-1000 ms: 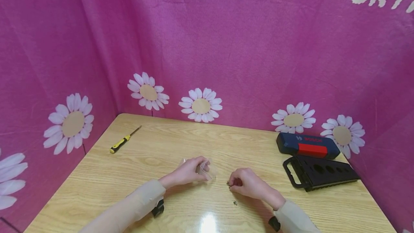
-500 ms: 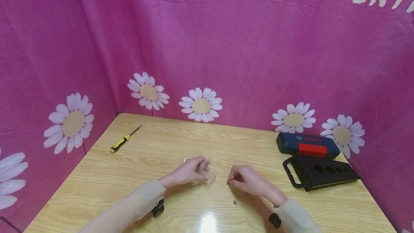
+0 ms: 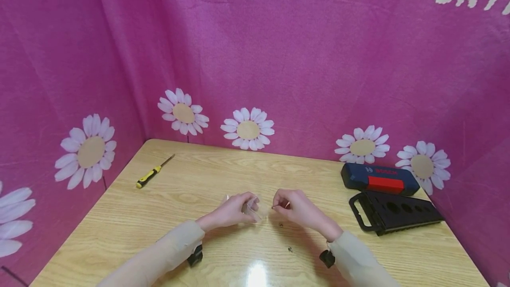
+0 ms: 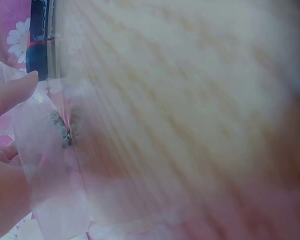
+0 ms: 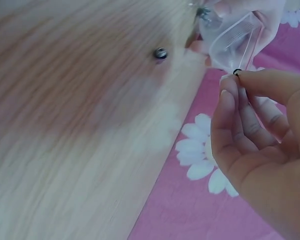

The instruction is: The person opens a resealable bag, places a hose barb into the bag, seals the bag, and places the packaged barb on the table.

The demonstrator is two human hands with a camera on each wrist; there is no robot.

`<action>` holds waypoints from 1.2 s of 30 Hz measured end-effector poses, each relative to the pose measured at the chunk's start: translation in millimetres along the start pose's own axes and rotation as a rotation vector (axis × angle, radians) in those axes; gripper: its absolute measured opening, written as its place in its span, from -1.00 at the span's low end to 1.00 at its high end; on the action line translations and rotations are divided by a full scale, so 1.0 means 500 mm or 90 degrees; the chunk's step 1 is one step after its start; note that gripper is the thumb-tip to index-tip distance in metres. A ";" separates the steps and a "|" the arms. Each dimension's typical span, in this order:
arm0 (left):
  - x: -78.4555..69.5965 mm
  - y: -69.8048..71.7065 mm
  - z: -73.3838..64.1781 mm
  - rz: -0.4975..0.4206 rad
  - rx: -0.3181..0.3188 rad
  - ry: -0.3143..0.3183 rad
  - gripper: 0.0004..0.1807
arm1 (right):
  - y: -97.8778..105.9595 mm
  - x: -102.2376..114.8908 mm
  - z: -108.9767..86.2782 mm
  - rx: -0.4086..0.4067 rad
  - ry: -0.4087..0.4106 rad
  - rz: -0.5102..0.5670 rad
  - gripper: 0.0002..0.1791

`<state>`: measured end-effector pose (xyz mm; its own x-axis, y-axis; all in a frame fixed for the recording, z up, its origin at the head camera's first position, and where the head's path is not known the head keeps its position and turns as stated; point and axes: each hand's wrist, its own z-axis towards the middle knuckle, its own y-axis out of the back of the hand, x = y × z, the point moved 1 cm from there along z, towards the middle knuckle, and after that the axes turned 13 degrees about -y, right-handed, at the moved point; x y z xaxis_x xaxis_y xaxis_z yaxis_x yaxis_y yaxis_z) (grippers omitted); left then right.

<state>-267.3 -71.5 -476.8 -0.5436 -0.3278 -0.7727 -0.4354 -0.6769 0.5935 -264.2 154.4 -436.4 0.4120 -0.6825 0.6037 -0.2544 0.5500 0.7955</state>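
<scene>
Head: your left fingers (image 3: 246,197) grip a clear bag (image 3: 260,211); your right fingers (image 3: 280,197) pinch a tiny part (image 3: 273,207) just beside it. Two loose parts (image 3: 290,249) lie on the bench (image 3: 223,260), nearer you than the right fingers.

Left wrist: dark bits (image 4: 65,132) show through film near your thumb. Bag looks limp, light, probably slippery; hold near its mouth.

Right wrist: part sits at your fingertips. Likely hard, featherweight, easily dropped; pinch its edges.
</scene>
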 end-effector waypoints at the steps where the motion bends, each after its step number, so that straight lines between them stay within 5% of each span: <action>1: 0.001 0.000 0.000 0.001 0.000 -0.003 -0.58 | -0.002 0.005 0.005 -0.006 0.003 0.000 -0.90; 15: 0.005 0.000 -0.002 0.018 -0.004 0.006 -0.57 | -0.022 0.046 0.034 -0.006 0.037 0.018 -0.95; 24: 0.005 -0.002 0.001 -0.012 -0.001 -0.001 -0.58 | 0.008 0.004 0.003 0.004 0.014 -0.007 -0.94; 36: 0.004 -0.002 -0.001 -0.004 -0.005 0.007 -0.58 | -0.008 -0.048 -0.026 0.082 0.050 -0.070 -0.87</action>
<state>-267.7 -71.9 -478.8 -0.5328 -0.3310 -0.7788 -0.4329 -0.6842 0.5869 -261.4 174.7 -454.8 0.5088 -0.6930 0.5107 -0.3122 0.4044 0.8597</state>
